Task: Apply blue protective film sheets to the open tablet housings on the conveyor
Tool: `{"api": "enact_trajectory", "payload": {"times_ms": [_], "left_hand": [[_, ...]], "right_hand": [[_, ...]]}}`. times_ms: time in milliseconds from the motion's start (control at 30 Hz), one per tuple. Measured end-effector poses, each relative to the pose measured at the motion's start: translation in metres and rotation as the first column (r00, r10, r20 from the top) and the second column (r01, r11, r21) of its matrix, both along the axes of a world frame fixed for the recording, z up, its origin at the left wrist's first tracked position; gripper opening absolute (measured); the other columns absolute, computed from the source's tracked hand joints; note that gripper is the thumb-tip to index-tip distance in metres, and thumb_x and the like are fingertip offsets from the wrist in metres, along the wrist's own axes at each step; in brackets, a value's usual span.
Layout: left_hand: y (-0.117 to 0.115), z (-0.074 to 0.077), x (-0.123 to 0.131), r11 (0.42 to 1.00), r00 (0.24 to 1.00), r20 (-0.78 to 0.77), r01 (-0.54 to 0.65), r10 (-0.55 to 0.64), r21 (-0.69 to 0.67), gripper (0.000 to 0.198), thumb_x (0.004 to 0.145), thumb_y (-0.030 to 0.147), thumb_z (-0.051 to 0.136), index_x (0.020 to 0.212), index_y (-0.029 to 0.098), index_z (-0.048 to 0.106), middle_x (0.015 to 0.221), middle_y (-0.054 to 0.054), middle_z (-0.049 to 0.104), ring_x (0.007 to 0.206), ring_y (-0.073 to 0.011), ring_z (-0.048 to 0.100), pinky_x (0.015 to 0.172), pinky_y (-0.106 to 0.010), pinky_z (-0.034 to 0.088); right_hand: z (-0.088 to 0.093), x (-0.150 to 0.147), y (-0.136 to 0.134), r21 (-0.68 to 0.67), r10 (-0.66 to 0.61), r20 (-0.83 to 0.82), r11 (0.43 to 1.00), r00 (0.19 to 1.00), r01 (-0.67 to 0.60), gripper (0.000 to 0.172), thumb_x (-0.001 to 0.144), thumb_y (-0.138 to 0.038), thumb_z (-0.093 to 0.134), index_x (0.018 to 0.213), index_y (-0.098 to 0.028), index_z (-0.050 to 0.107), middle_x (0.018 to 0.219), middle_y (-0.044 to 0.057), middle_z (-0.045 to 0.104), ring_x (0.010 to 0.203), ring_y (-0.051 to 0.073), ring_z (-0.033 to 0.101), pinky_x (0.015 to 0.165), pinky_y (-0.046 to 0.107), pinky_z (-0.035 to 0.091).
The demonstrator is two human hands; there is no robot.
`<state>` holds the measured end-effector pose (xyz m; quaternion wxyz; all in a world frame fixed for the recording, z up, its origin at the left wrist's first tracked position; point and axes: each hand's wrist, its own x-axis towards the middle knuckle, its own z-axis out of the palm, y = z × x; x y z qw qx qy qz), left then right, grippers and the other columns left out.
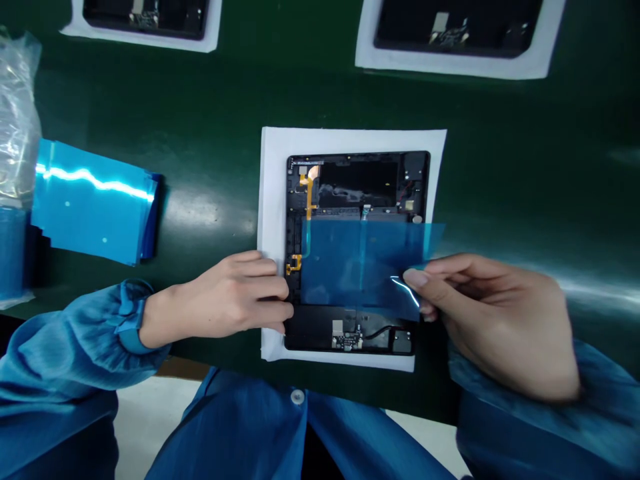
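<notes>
A black tablet housing (310, 327) with orange flex cables and small boards lies open on a white sheet (350, 139). Over its middle is a translucent blue film (340, 260), its right edge reaching past the housing. My right hand (495, 313) pinches the film's right edge between thumb and fingers. At the housing's left edge rests my left hand (235, 293), fingers curled against the frame and the white sheet; its fingertips are partly hidden, so whether it grips the edge is unclear.
A stack of blue films (95, 207) lies on the green table (210, 167) at the left, beside a clear plastic bag (17, 120) and a blue stack (13, 253). Two more housings (150, 17) (460, 27) on white sheets lie at the far side.
</notes>
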<state>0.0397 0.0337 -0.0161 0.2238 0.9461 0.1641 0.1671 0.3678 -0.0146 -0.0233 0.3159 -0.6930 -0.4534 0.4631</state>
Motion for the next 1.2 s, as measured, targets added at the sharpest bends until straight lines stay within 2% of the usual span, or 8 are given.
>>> {"api": "enact_trajectory", "payload": {"times_ms": [433, 633, 767, 867, 933, 1033, 1100, 1200], "left_hand": [[0.001, 0.001, 0.000, 1.000, 1.000, -0.004, 0.003, -0.003, -0.014, 0.024, 0.108, 0.038, 0.063, 0.097, 0.019, 0.074, 0.087, -0.002, 0.072, 0.078, -0.0173, 0.060, 0.068, -0.032, 0.042], [0.000, 0.000, 0.001, 1.000, 1.000, 0.014, 0.001, -0.001, -0.020, 0.024, 0.108, 0.038, 0.064, 0.097, 0.019, 0.074, 0.087, -0.002, 0.073, 0.078, -0.0170, 0.061, 0.069, -0.032, 0.043], [0.000, 0.003, -0.002, 0.999, 0.999, 0.040, -0.005, 0.007, -0.053, 0.027, 0.106, 0.046, 0.066, 0.107, 0.019, 0.073, 0.092, -0.002, 0.075, 0.080, -0.0163, 0.063, 0.069, -0.032, 0.045], [0.003, 0.010, 0.000, 0.996, 0.996, 0.033, -0.087, 0.087, -0.013, 0.034, 0.104, 0.050, 0.068, 0.115, 0.017, 0.073, 0.096, -0.004, 0.076, 0.083, -0.0170, 0.065, 0.071, -0.032, 0.046], [0.007, 0.014, 0.007, 0.984, 0.991, -0.006, -0.130, 0.132, 0.122, 0.029, 0.107, 0.043, 0.065, 0.116, 0.017, 0.074, 0.098, -0.005, 0.076, 0.084, -0.0184, 0.065, 0.070, -0.033, 0.045], [0.013, 0.019, 0.027, 0.945, 0.980, -0.151, -0.075, 0.129, 0.317, 0.023, 0.109, 0.029, 0.058, 0.118, 0.017, 0.076, 0.099, -0.006, 0.074, 0.086, -0.0205, 0.064, 0.071, -0.034, 0.042], [0.015, 0.020, 0.047, 0.933, 0.952, -0.286, -0.003, 0.114, 0.361, 0.027, 0.108, 0.022, 0.055, 0.124, 0.019, 0.076, 0.102, -0.007, 0.072, 0.090, -0.0221, 0.063, 0.073, -0.035, 0.042], [0.018, 0.022, 0.078, 0.940, 0.895, -0.438, 0.072, 0.086, 0.333, 0.040, 0.105, 0.016, 0.053, 0.141, 0.022, 0.069, 0.108, -0.009, 0.070, 0.096, -0.0250, 0.065, 0.077, -0.036, 0.043]], "right_hand": [[0.000, -0.001, 0.001, -0.043, -0.017, -0.040, 0.999, 0.999, 0.016, 0.032, 0.076, -0.051, 0.094, 0.082, -0.023, 0.080, 0.057, -0.002, 0.067, 0.045, 0.010, 0.059, 0.045, 0.019, 0.050], [0.001, -0.002, 0.004, -0.015, -0.004, -0.036, 1.000, 0.999, 0.004, 0.027, 0.076, -0.045, 0.094, 0.084, -0.023, 0.081, 0.057, -0.001, 0.067, 0.045, 0.010, 0.059, 0.045, 0.019, 0.052], [0.005, -0.004, 0.006, 0.009, 0.028, -0.047, 1.000, 0.998, -0.028, 0.029, 0.076, -0.043, 0.094, 0.088, -0.021, 0.080, 0.058, -0.002, 0.067, 0.045, 0.009, 0.058, 0.049, 0.020, 0.054], [0.008, -0.004, 0.007, 0.026, 0.041, -0.067, 0.999, 0.997, -0.040, 0.032, 0.082, -0.045, 0.090, 0.097, -0.020, 0.079, 0.061, -0.002, 0.068, 0.046, 0.009, 0.057, 0.047, 0.021, 0.053], [0.006, -0.002, 0.007, 0.072, -0.006, -0.036, 0.997, 0.999, 0.009, 0.032, 0.085, -0.047, 0.087, 0.098, -0.019, 0.079, 0.064, -0.001, 0.070, 0.047, 0.010, 0.057, 0.045, 0.022, 0.052], [-0.002, 0.003, 0.007, 0.163, -0.099, -0.033, 0.981, 0.995, 0.103, 0.032, 0.087, -0.050, 0.085, 0.092, -0.019, 0.078, 0.066, 0.001, 0.072, 0.047, 0.011, 0.057, 0.044, 0.023, 0.050], [-0.007, 0.007, 0.009, 0.176, -0.100, -0.084, 0.978, 0.991, 0.114, 0.032, 0.086, -0.050, 0.085, 0.089, -0.020, 0.076, 0.065, 0.000, 0.071, 0.046, 0.010, 0.057, 0.042, 0.023, 0.049], [-0.011, 0.009, 0.013, 0.160, -0.086, -0.130, 0.981, 0.988, 0.107, 0.032, 0.084, -0.049, 0.086, 0.086, -0.020, 0.073, 0.063, -0.001, 0.070, 0.045, 0.010, 0.057, 0.040, 0.021, 0.047]]}}
